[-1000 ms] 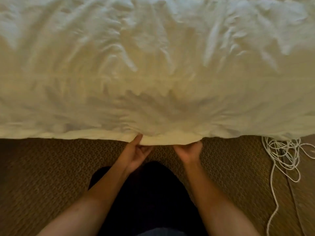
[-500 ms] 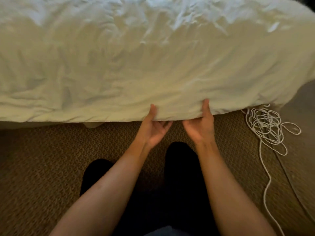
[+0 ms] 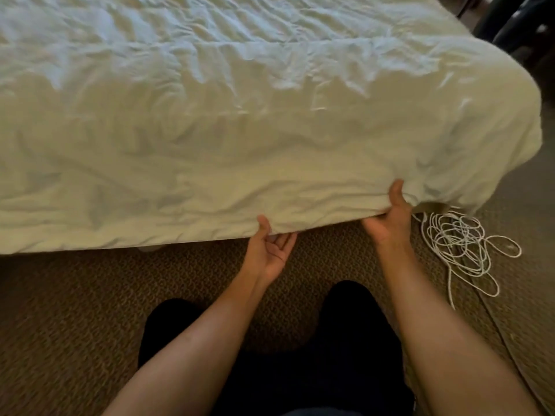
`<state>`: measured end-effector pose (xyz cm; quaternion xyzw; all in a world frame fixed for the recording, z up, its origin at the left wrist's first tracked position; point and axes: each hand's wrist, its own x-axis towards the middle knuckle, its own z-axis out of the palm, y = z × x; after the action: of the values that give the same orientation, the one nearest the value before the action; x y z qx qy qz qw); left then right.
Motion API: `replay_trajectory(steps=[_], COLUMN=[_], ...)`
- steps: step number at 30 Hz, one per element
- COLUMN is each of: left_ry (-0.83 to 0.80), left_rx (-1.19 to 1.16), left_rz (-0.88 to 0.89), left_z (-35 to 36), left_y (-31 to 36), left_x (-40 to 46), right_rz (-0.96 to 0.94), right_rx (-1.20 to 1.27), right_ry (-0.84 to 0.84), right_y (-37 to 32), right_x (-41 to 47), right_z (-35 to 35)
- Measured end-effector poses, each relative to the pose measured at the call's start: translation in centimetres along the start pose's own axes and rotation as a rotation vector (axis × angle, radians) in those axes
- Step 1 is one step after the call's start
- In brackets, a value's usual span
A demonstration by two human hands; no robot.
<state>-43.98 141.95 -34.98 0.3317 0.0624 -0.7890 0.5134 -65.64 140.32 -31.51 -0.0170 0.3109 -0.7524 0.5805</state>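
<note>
A wrinkled white duvet (image 3: 240,130) covers the bed and hangs over its near side, down to a hem just above the carpet. My left hand (image 3: 270,247) is palm up at the hem, thumb on top of the fabric and fingers curled beneath it. My right hand (image 3: 389,219) grips the hem further right, thumb pressed on the outer face, fingers hidden under the cloth. The bed's right corner (image 3: 516,121) is in view.
Brown patterned carpet (image 3: 75,310) covers the floor. A tangled white cord (image 3: 459,244) lies on it right of my right hand, below the bed corner. My dark-clad legs (image 3: 330,355) stand between my arms. Dark objects (image 3: 516,25) sit beyond the bed's far right.
My hands have spread apart along the hem, the right one moving toward the bed corner. The view has pulled back and turned right, so more of the bed top and corner shows.
</note>
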Motion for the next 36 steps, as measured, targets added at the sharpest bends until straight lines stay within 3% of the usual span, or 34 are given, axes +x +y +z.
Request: replay_trajectory(steps=[5,7,12,15,18,22,26,30,33,36], left_ry=[-0.118,-0.058,0.009,-0.042,-0.066,-0.072,-0.181,-0.310,-0.310,-0.323], left_rx=[0.068,0.096,0.053,0.003,0.087,0.188,0.128,0.173,0.214,0.206], left_rz=[-0.056,-0.099,-0.062,-0.087,-0.149,-0.230,-0.288,-0.324,-0.381,-0.362], left_z=[3.8,3.4,2.3,4.5,6.7,8.5,10.5,11.5,11.8,13.4], left_y=[-3.6,-5.2,-5.7,-6.9,-10.1,-14.4,-16.5,-16.4,-17.6,-19.2], left_x=[0.3,0.0,0.5,1.0,1.1,1.6,2.7,4.2,5.4,6.2], right_rz=[0.113,0.095,-0.160,-0.171,-0.062,-0.141,-0.286,-0.319,-0.191,-0.294], right_rx=[0.002,0.036,0.077,0.099,0.166,0.184,0.179,0.301,0.178,0.013], right_ry=[0.199,0.165,0.000,0.055,0.136,0.044,-0.119,-0.077,-0.011,-0.015], right_y=[2.3,1.0,-7.2,-8.2,-6.4,-10.3,-17.5,-19.8,-20.8,-23.9], right_x=[-3.5,-3.3,-0.5,-0.4,-1.1,0.3,3.2,4.2,4.5,5.8], right_z=[-7.9,-7.5,-4.0,-6.6,-11.2,-8.9,-6.5,-11.0,-12.0,-10.6])
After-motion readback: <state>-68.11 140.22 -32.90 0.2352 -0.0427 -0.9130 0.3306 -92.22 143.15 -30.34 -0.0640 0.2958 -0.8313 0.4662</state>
